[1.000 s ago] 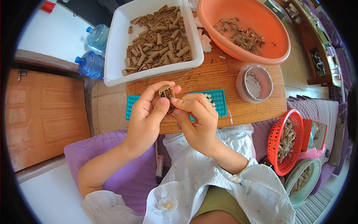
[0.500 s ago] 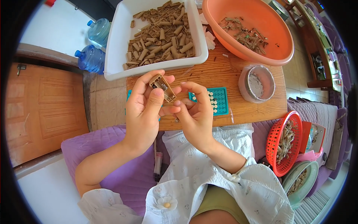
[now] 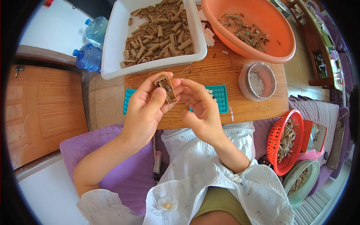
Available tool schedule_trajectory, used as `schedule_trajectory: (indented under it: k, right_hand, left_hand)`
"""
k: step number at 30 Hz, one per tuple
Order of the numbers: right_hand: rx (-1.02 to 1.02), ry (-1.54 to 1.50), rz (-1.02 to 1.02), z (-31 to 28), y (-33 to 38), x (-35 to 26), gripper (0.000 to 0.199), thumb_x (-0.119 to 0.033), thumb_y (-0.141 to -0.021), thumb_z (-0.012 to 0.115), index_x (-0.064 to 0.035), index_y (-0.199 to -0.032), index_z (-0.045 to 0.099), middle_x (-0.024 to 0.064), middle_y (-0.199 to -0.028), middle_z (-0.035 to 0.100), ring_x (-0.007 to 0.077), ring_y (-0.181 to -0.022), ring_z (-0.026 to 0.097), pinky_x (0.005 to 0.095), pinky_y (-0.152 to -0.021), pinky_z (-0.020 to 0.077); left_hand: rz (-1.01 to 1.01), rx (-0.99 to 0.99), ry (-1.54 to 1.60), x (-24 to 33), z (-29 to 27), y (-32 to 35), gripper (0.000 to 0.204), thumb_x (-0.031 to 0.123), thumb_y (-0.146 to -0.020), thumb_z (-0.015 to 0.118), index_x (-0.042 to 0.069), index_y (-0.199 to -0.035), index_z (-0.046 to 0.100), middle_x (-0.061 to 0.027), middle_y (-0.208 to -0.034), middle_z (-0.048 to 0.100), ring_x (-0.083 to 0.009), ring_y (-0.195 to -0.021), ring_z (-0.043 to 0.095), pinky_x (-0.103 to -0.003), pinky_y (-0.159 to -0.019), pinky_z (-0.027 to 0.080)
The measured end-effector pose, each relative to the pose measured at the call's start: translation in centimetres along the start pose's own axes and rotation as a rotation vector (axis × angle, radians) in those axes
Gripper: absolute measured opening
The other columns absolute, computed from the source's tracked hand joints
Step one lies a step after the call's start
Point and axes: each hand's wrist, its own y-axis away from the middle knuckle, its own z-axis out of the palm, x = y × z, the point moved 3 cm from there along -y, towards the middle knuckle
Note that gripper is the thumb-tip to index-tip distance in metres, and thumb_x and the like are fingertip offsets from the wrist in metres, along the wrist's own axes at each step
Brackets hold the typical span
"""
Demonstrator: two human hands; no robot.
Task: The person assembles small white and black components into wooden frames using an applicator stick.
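Holding: left hand [image 3: 144,108] pinches a small tan plastic clip [image 3: 166,88] with a metal spring showing in its open side, just left of centre frame, lifted above the wooden board [image 3: 225,71].
Change: a second ago both hands were pressed together around the clip low over the teal tray; now the clip is raised, turned face-up and gripped by the left hand alone, which I judge to mean the spring is seated and the piece is being checked.
Right hand: right hand [image 3: 200,110] has let go; its fingers are loosely curled and hold nothing I can see, fingertips just beside the clip's lower end.
Teal tray: a flat teal tray [image 3: 221,98] with rows of small holes lies on the board under the hands, a few pale bits at its upper edge; a strip of teal shows left of the left hand too.
White bin: upper centre, a white bin [image 3: 112,45] holds a heap of tan plastic pieces like the clip.
Orange basin: upper right, an orange basin [image 3: 277,41] holds a thin scatter of dark, tangled scraps.
Clear tub: right of the hands, a round clear tub [image 3: 257,81] stands on the board with small greyish parts inside, too small to tell apart.
Red basket: lower right, a red mesh basket [image 3: 282,140] is filled with brownish scraps.
Pale bowl: below it, a pale bowl [image 3: 302,183] holds more of the same.
Bottles: upper left, two blue water bottles [image 3: 90,56] stand on the floor.
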Motion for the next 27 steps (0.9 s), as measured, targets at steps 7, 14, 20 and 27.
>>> schedule_trajectory:
  k: [7, 14, 20, 27]
  right_hand:
    - [0.131, -0.116, 0.132, 1.2, 0.3, 0.0, 0.04, 0.004, -0.072, 0.051, 0.0007, -0.111, 0.043, 0.0101, -0.101, 0.056, 0.0177, -0.095, 0.057, 0.0283, -0.084, 0.0442]
    - [0.146, 0.078, 0.128, 0.8, 1.0, 0.5, 0.021, 0.001, -0.072, 0.054, 0.0006, -0.093, 0.051, 0.0079, -0.081, 0.061, 0.0148, -0.083, 0.061, 0.0255, -0.072, 0.0477]
    - [-0.022, 0.182, 0.114, -0.7, 0.6, 0.7, 0.022, -0.004, -0.074, 0.06, 0.0014, -0.094, 0.052, 0.0077, -0.082, 0.06, 0.0147, -0.079, 0.06, 0.0257, -0.07, 0.0472]
    - [0.026, 0.863, 0.253, -9.6, 0.1, 3.1, 0.025, -0.01, -0.073, 0.062, 0.0, -0.095, 0.057, 0.0125, -0.081, 0.06, 0.0188, -0.072, 0.059, 0.0282, -0.066, 0.0465]
  left_hand:
    - [0.115, -0.025, -0.277, -0.7, 0.1, 0.8, 0.026, 0.011, -0.089, 0.044, 0.0, -0.114, 0.045, -0.0095, -0.107, 0.054, -0.0134, -0.101, 0.05, -0.026, -0.088, 0.039]
    - [0.219, -0.167, -0.619, -1.4, 0.5, 2.0, 0.023, 0.005, -0.087, 0.047, 0.0, -0.109, 0.049, -0.0068, -0.103, 0.057, -0.013, -0.09, 0.055, -0.023, -0.077, 0.045]
    - [0.12, -0.141, -0.47, -1.3, 0.5, 1.6, 0.027, 0.009, -0.088, 0.047, 0.001, -0.113, 0.047, -0.0094, -0.103, 0.056, -0.0132, -0.092, 0.055, -0.025, -0.078, 0.046]
    - [-0.208, -0.045, -0.261, -1.8, -0.5, 0.7, 0.029, 0.01, -0.089, 0.044, 0.002, -0.117, 0.042, -0.0088, -0.099, 0.055, -0.013, -0.088, 0.056, -0.024, -0.076, 0.046]
